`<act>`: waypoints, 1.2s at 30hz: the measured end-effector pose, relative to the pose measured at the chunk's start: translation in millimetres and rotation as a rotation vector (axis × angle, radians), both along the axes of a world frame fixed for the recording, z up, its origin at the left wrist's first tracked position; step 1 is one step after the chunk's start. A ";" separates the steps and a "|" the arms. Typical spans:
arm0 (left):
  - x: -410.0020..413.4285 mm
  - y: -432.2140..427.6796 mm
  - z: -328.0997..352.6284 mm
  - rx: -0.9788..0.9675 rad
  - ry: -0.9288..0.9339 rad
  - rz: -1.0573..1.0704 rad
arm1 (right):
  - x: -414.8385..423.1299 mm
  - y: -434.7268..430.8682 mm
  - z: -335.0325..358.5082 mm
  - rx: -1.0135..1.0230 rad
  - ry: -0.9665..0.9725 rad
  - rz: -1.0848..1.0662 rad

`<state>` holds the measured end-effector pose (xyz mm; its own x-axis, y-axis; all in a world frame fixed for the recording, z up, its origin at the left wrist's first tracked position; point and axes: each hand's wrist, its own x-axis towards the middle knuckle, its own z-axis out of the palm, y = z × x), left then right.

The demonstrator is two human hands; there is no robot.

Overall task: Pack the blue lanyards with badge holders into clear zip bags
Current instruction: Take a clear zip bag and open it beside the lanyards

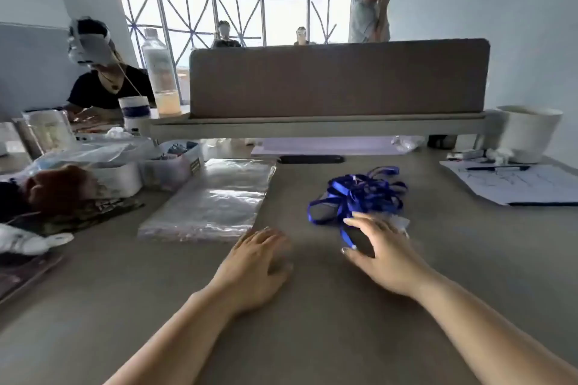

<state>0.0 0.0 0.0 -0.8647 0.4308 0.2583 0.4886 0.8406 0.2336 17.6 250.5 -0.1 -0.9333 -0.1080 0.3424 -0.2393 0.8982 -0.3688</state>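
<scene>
While both hands sit on the grey-brown matte desk (312,337), brown felt divider (339,81) ahead, windows behind. One tangled heap of blue ribbon lanyards (359,194), count unreadable; one stack of clear zip bags (212,200) left of it. Left hand (259,262) flat, fingers together, at the stack's near corner. Right hand (380,250) spread over the heap's near edge, gripping nothing I can see. Bare desk near me.

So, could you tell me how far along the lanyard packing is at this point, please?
Nothing looks packed yet. The blue lanyards lie in one tangled heap on the table, and the clear zip bags sit in a flat stack beside them, apparently empty. In hand: the right hand is open at the near edge of the heap, while the left hand rests flat by the bags. All the bagging remains.
</scene>
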 end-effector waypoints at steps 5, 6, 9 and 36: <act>1.5 0.9 -4.8 0.023 -0.001 -0.031 | 2.9 -4.6 2.2 0.100 -0.015 -0.028; 1.5 0.8 -7.6 0.035 -0.008 -0.026 | 4.1 -5.5 0.1 0.095 -0.016 -0.024; -1.3 0.0 -9.5 0.049 -0.019 -0.011 | 3.4 -3.8 0.9 0.098 0.000 -0.025; -50.6 25.1 26.8 0.827 0.146 0.258 | -32.6 -43.0 15.7 -0.363 0.224 0.163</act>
<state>-50.6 25.1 26.8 -0.8431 -0.1476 0.5171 0.3794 0.5182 0.7665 -15.1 207.5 15.5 -0.8125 -0.0826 0.5770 -0.4764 0.6646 -0.5757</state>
